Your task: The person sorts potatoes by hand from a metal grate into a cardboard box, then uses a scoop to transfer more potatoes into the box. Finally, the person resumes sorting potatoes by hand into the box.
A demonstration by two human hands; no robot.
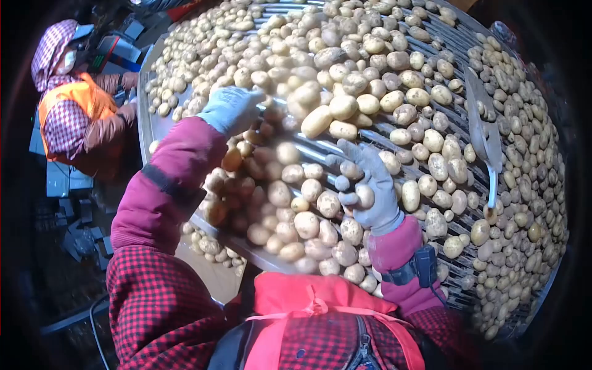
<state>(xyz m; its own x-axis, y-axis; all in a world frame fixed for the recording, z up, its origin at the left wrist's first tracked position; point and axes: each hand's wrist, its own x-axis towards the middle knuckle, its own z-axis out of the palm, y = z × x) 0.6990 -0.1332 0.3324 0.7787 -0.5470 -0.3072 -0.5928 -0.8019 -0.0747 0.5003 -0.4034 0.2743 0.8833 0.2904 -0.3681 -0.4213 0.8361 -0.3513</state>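
My right hand (pixel 377 188), in a grey glove, has its fingers curled round a small potato (pixel 364 196). Another small potato (pixel 351 170) lies between its fingers. My left hand (pixel 233 110), in a light blue glove, is over the potatoes at the left part of the slatted metal bed. Its fingertips point right and are partly hidden, so I cannot make out whether they grip anything. Several blurred potatoes (pixel 305 94) are just right of it. Larger pale potatoes (pixel 317 121) lie on the metal bars (pixel 308 149) between my two hands.
A metal scoop (pixel 487 139) with a pale blue handle lies among potatoes on the right. A person in an orange vest (pixel 92 98) stands at the left edge of the bed. Below the near rim, more potatoes (pixel 209 246) lie by a brown board (pixel 216 274).
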